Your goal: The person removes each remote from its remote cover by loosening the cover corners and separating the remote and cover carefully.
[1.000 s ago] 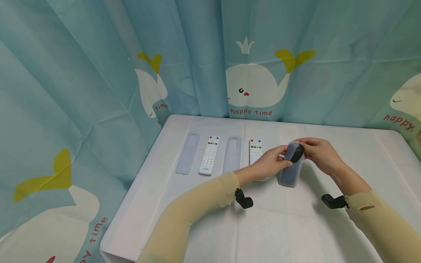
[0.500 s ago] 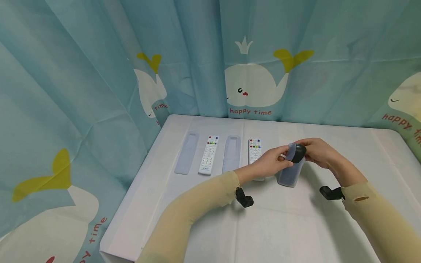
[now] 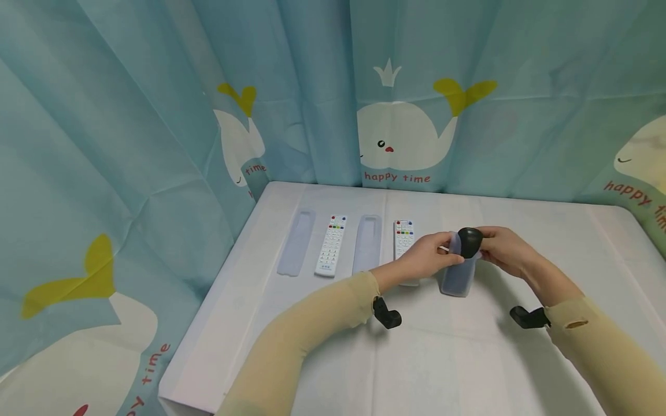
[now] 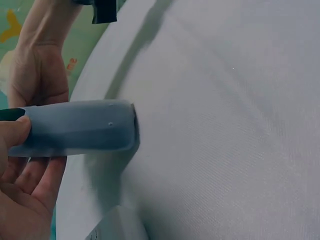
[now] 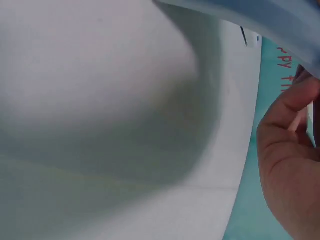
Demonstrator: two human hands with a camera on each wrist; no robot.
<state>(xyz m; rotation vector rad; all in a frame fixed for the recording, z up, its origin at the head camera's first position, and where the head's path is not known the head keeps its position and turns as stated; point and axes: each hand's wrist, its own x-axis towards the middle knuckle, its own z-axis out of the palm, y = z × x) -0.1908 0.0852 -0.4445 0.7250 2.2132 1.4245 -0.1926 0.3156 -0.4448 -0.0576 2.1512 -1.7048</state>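
Between both hands a black remote control (image 3: pixel 470 241) stands tilted in a translucent bluish silicone cover (image 3: pixel 458 280). Its rounded black end is bare at the top, and the rest is inside the cover. My left hand (image 3: pixel 428 254) pinches the cover's upper left side, thumb in front. From the right, my right hand (image 3: pixel 503 248) grips the upper end with its fingers partly hidden behind. The left wrist view shows the cover (image 4: pixel 75 127) lengthwise with the left thumb (image 4: pixel 15 131) at its upper end. In the right wrist view the cover (image 5: pixel 250 15) crosses the top corner.
Left of the hands lie a white remote (image 3: pixel 403 234), partly behind the left hand, an unfilled clear cover (image 3: pixel 367 242), another white remote (image 3: pixel 330 245) and a second clear cover (image 3: pixel 296 242). The white table (image 3: pixel 546 225) backs onto a whale-print curtain (image 3: pixel 312 115).
More of the remote's black rounded end shows out of the cover's top and faces the camera. My right hand has come down slightly; my left hand keeps its place.
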